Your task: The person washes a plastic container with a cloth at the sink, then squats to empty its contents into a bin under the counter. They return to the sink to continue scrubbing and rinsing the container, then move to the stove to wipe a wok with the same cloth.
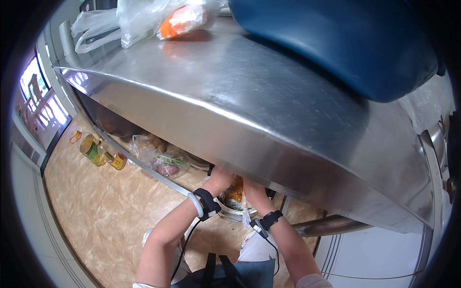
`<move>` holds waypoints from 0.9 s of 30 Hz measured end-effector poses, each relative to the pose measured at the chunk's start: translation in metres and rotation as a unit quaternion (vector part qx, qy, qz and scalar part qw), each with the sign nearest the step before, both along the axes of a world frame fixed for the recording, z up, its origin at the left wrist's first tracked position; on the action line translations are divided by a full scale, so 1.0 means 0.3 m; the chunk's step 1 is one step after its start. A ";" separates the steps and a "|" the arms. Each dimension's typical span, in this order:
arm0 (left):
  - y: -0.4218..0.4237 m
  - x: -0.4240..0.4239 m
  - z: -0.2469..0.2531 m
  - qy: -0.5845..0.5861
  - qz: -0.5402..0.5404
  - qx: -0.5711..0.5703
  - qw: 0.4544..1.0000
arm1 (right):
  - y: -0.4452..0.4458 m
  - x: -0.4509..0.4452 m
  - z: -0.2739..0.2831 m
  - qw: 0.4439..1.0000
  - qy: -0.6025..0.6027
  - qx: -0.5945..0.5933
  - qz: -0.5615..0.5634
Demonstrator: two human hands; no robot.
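Both my arms reach down under the front of a stainless steel counter (230, 79). Below its edge sits a round light-coloured container (236, 211), with clear plastic and orange-brown contents (236, 189) inside. My left hand (222, 178) is over the container's left side, and my right hand (253, 190) is over its right side. The counter edge hides my fingers, so their grip cannot be made out. A twisted strip of clear plastic (246, 216) hangs over the container's near rim beside my right wrist. Each wrist wears a black strap with a cabled device.
A metal rail (144, 166) crosses in front of the shelf at left. Behind it are plastic bags of produce (169, 165). Oil bottles (116, 160) stand on the tiled floor. A large blue tub (345, 46) and a plastic bag with an orange item (180, 23) rest on the counter.
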State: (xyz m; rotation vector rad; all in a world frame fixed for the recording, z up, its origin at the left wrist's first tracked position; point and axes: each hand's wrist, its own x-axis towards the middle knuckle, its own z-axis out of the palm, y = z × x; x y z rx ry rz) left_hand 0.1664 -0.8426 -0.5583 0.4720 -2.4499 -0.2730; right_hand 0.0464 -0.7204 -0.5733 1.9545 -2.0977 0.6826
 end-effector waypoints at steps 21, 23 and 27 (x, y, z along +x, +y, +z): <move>0.083 0.104 0.330 0.007 -0.009 0.125 0.992 | 0.041 -0.250 -0.037 0.856 -0.515 0.004 -0.055; 0.070 0.092 0.321 0.004 -0.004 0.137 0.991 | 0.055 -0.260 -0.100 0.922 -0.379 0.000 -0.071; 0.056 0.083 0.308 0.020 0.002 0.151 0.988 | 0.074 -0.196 -0.152 0.990 -0.114 -0.006 -0.082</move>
